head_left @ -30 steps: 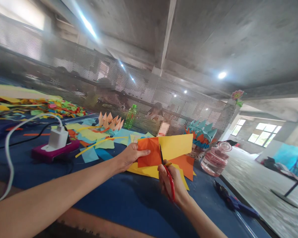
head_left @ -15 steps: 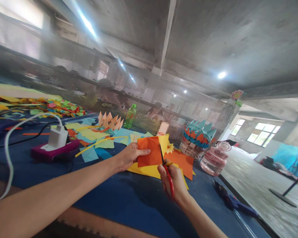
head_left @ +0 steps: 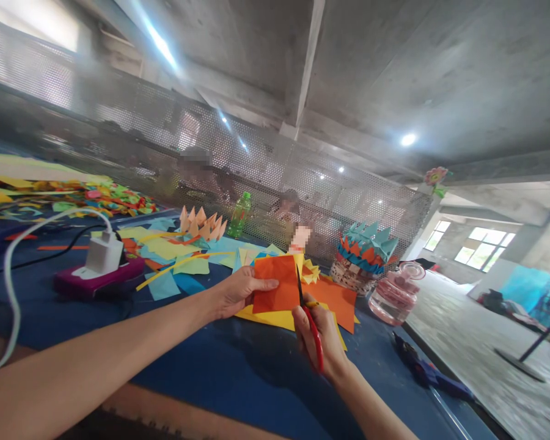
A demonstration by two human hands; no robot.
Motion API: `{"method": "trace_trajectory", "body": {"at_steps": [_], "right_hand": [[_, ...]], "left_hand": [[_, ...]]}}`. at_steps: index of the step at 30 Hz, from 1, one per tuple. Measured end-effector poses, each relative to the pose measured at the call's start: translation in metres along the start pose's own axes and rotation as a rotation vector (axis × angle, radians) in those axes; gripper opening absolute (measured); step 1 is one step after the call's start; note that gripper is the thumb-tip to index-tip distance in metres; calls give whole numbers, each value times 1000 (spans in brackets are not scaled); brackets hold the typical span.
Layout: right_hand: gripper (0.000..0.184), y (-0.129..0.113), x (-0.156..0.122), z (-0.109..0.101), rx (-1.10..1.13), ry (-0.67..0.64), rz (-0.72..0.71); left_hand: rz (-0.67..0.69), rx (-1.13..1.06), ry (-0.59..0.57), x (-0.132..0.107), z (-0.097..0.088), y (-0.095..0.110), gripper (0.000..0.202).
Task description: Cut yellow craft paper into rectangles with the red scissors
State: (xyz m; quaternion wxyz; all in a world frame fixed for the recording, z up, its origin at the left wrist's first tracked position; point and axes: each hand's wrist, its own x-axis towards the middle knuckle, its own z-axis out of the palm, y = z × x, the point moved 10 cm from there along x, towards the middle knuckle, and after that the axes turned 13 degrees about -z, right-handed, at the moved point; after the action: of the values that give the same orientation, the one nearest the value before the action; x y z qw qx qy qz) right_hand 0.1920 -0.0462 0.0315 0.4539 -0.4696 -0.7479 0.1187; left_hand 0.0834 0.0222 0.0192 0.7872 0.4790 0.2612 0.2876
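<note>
My left hand (head_left: 238, 292) pinches the left edge of an orange sheet of paper (head_left: 278, 287), thumb on its face. Red-handled scissors (head_left: 315, 342) sit in my right hand (head_left: 323, 333), their dark blade upright along the paper's right edge. A narrow strip of yellow paper shows behind the blade at the top. Beneath both hands lie yellow sheets (head_left: 275, 318) and an orange sheet (head_left: 337, 302) on the blue tabletop (head_left: 201, 379). A small yellow folded-paper piece (head_left: 310, 272) stands just behind the scissors.
At right are a folded-paper basket (head_left: 362, 256), a pink-tinted jar (head_left: 392, 296) and a glue gun (head_left: 428, 370). A purple power strip (head_left: 68, 284) with a white charger, a peach paper crown (head_left: 201, 225), a green bottle (head_left: 241, 215) and heaped paper scraps (head_left: 91, 195) occupy the left and back.
The orange sheet has tipped slightly lower in my left hand. Less of the yellow paper beside the blade shows now. Both hands keep their holds.
</note>
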Motion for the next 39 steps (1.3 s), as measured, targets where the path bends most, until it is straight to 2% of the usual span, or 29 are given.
{"method": "trace_trajectory", "body": {"at_steps": [7, 12, 22, 32, 39], "right_hand": [[37, 7, -2, -1, 31, 26, 21], [43, 14, -4, 1, 52, 32, 94], [38, -5, -1, -5, -126, -18, -41], [37, -5, -1, -4, -104, -36, -69], [38, -6, 1, -9, -101, -3, -71]], "left_hand": [[-21, 3, -39, 0, 4, -4, 39], [-20, 13, -10, 1, 1, -4, 40], [-4, -4, -72, 0, 7, -1, 36], [-32, 14, -103, 2, 11, -7, 34], [-57, 36, -107, 0, 14, -11, 42]]}}
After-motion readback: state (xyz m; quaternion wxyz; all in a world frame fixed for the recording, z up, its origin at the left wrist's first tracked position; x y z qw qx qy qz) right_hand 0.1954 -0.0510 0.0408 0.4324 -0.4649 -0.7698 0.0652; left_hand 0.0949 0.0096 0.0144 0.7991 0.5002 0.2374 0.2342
